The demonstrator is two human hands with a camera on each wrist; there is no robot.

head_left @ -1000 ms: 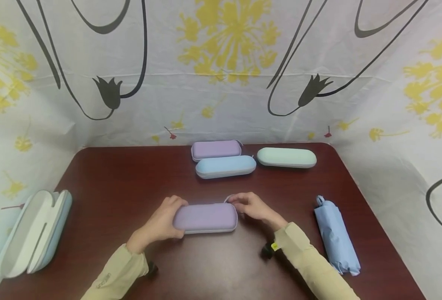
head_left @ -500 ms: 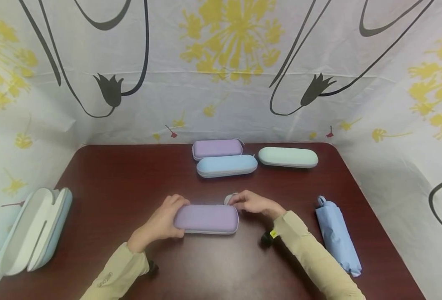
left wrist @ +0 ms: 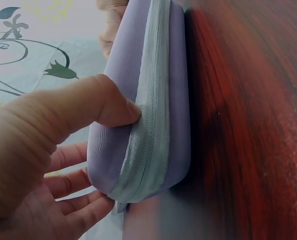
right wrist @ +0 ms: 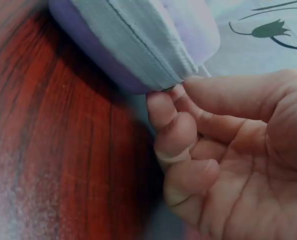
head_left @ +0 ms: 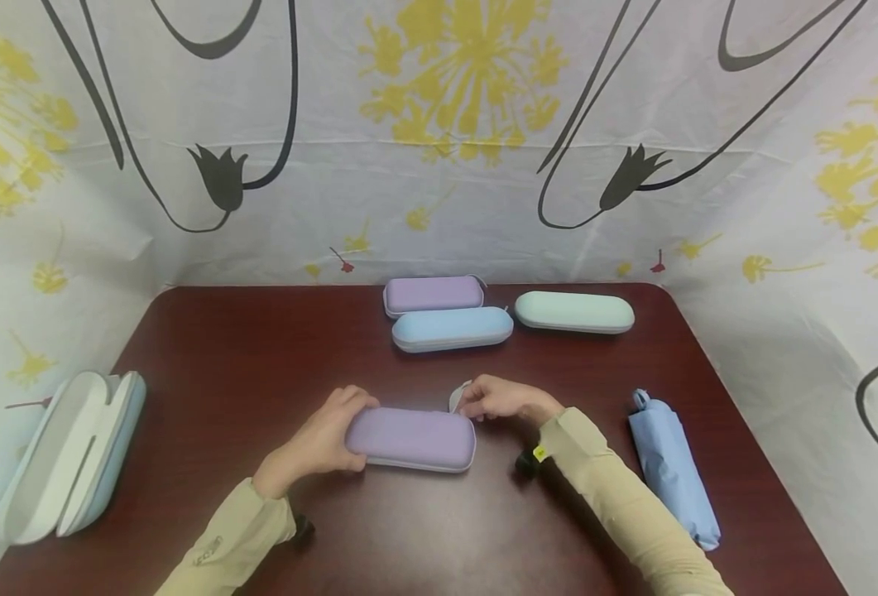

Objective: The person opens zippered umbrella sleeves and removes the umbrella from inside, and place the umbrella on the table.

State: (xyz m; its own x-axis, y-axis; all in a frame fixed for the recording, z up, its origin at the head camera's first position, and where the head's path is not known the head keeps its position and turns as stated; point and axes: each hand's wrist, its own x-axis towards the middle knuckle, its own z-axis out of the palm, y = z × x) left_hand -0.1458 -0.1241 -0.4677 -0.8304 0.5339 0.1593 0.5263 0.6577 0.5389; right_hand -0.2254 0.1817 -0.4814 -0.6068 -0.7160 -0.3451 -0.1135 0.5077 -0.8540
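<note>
A purple zippered pencil case (head_left: 411,439) lies on the table before me, its grey zipper (left wrist: 155,90) running around the side. My left hand (head_left: 327,432) grips its left end, the thumb on the near side along the zipper's edge and the fingers at the far side. At the far right corner, my right hand (head_left: 504,399) pinches the zipper pull between thumb and fingers, which mostly hide it. A pale grey strap loop (head_left: 457,396) shows beside these fingertips. In the right wrist view the thumb and fingertips meet right at the zipper (right wrist: 138,42), with the other fingers curled.
Farther back lie another purple case (head_left: 434,295), a light blue case (head_left: 453,329) and a mint green case (head_left: 575,312). An open pale blue case (head_left: 74,455) stands at the left table edge. At right lies a folded blue umbrella (head_left: 673,472). Patterned cloth (head_left: 424,207) walls the dark table.
The purple case has turned slightly, its right end swinging toward me. My right hand has shifted a little at the far corner, while the left hand keeps its grip.
</note>
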